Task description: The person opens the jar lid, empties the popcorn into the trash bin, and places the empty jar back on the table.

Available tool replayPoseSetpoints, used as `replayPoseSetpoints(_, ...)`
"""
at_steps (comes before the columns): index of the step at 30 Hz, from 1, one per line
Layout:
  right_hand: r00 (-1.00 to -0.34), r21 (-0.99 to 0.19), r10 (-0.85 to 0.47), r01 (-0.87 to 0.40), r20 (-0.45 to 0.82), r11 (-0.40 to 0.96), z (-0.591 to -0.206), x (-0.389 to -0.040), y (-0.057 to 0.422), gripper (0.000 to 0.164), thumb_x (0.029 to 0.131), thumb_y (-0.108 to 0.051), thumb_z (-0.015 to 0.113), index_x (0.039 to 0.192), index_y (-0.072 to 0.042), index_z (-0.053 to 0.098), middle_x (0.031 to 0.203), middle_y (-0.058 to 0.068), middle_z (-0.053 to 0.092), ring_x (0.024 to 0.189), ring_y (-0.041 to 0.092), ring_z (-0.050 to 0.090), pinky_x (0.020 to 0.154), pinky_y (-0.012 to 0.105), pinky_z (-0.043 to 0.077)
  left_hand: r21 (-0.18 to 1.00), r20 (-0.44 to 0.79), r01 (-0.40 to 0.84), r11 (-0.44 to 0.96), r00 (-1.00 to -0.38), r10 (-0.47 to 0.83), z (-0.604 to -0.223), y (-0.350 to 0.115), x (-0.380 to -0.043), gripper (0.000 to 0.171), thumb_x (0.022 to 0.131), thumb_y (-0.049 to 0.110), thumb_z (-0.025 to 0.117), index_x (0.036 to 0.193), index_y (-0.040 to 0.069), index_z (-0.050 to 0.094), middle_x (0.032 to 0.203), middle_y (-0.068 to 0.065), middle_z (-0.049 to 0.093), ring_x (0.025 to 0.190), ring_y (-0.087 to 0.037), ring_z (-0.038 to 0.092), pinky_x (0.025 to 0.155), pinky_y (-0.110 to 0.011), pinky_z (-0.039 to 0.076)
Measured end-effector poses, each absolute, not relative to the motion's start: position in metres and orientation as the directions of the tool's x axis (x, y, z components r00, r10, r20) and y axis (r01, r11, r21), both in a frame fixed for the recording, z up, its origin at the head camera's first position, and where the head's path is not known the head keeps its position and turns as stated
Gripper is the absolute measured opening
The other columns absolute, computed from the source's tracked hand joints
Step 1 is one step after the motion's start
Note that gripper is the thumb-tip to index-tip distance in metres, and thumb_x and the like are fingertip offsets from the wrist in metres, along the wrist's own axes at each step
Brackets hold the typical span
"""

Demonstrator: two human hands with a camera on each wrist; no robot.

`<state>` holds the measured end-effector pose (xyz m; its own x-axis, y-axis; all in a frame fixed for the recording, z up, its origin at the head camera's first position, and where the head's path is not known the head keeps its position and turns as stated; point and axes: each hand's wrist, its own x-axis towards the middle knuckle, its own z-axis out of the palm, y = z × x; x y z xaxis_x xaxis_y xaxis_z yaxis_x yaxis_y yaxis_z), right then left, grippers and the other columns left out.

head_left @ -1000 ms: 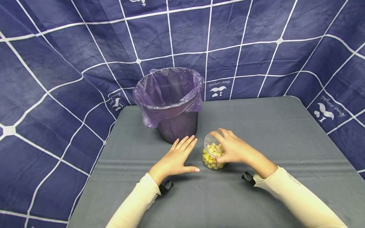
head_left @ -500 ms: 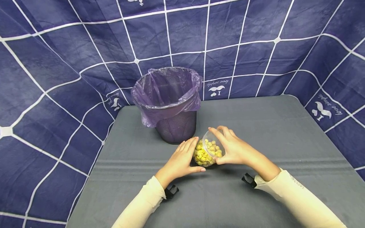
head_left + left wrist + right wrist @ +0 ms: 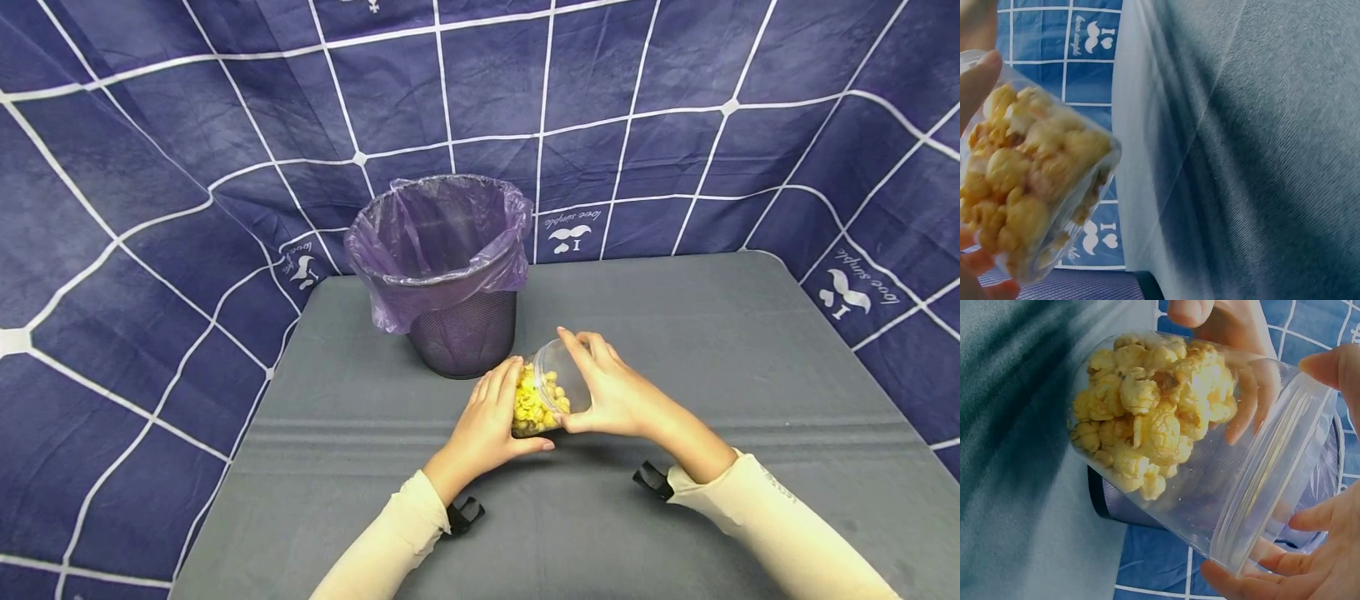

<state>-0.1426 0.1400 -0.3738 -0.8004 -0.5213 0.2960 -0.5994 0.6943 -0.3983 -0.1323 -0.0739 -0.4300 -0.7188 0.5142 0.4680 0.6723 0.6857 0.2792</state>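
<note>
A clear plastic jar [image 3: 534, 408] partly full of yellow popcorn [image 3: 1154, 425] is held tilted between both hands above the grey table. The left hand [image 3: 483, 425] grips the jar's body from the left, its thumb on the near side and its fingers along the far side. At the clear ridged top end, the right hand [image 3: 615, 390] holds with thumb and fingers spread round the rim. Through the jar wall [image 3: 1210, 494] in the right wrist view, some left fingers show. Whether a transparent lid covers the mouth, I cannot tell. Popcorn lies towards the jar's base.
A dark mesh bin [image 3: 465, 333] lined with a purple plastic bag [image 3: 442, 292] stands just beyond the left hand. The grey table [image 3: 675, 317] extends to both sides. Blue cloth with white grid lines [image 3: 600, 92] hangs behind and along the sides.
The left hand has moved right from beside the jar and now grips its body. The jar, upright a second ago, has tipped over between the hands. The right hand has stayed at its top.
</note>
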Motion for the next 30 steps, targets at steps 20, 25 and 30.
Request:
replayPoseSetpoints(20, -0.854, -0.507, -0.455, -0.517, 0.252, 0.690, -0.3742, -0.1389, 0.1322, 0.100, 0.055, -0.050, 0.076, 0.135, -0.011, 0.031, 0.118, 0.018, 0.039, 0.103, 0.033, 0.047, 0.080, 0.048, 0.043, 0.230, 0.595, 0.617, 0.752, -0.701, 0.393, -0.4392, -0.0687, -0.1321, 0.115, 0.046, 0.059, 0.078, 0.133, 0.001, 0.031, 0.130, -0.011, 0.039, 0.116, -0.027, 0.039, 0.094, -0.039, 0.032)
replayPoseSetpoints(25, -0.847, -0.519, -0.461, -0.527, 0.264, 0.673, -0.3758, -0.1388, 0.1325, 0.101, 0.055, -0.048, 0.076, 0.136, -0.009, 0.031, 0.119, 0.018, 0.039, 0.104, 0.033, 0.047, 0.082, 0.048, 0.042, 0.220, 0.617, 0.627, 0.748, -0.683, 0.391, -0.4378, -0.0688, -0.1331, 0.108, 0.047, 0.054, 0.079, 0.131, 0.002, 0.035, 0.127, -0.012, 0.042, 0.114, -0.027, 0.040, 0.093, -0.040, 0.033)
replayPoseSetpoints(30, -0.826, -0.538, -0.487, -0.558, 0.285, 0.631, -0.3787, -0.1401, 0.1351, 0.100, 0.056, -0.047, 0.077, 0.136, -0.009, 0.030, 0.120, 0.015, 0.038, 0.103, 0.030, 0.047, 0.082, 0.046, 0.042, 0.162, 0.654, 0.636, 0.754, -0.642, 0.401, -0.4348, -0.0695, -0.1337, 0.104, 0.047, 0.053, 0.078, 0.128, 0.002, 0.038, 0.124, -0.011, 0.045, 0.110, -0.028, 0.043, 0.092, -0.040, 0.034)
